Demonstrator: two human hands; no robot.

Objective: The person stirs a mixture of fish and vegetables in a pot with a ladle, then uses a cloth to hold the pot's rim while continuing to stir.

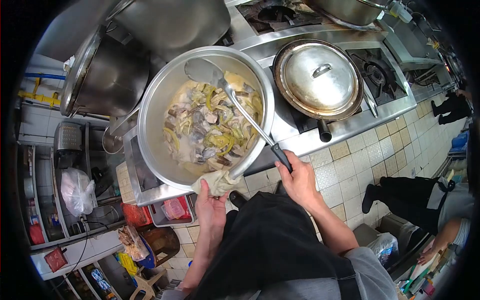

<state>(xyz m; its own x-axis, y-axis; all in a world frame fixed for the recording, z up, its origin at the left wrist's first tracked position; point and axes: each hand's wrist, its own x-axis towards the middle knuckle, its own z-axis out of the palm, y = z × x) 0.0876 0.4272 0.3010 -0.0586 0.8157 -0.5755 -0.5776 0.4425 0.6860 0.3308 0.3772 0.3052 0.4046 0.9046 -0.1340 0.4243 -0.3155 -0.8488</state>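
A lidded pan (318,80) sits on the stove; a stuffed plastic bag (77,191) hangs near the shelves (46,200).

Open room above the stew (192,142), spoon (242,105) (slanted) in the way

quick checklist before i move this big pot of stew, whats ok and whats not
1. Left hand has cloth at the pot's rim: ok
2. Right hand free for the pot: not ok, it holds the spoon
3. Right hand padded against heat: not ok, it is bare
4. Spoon out of the pot: not ok, its bowl is inside the rim's outline
5. Burner off beneath the pot: cannot tell, hidden
6. Lid on the neighbouring pan: ok
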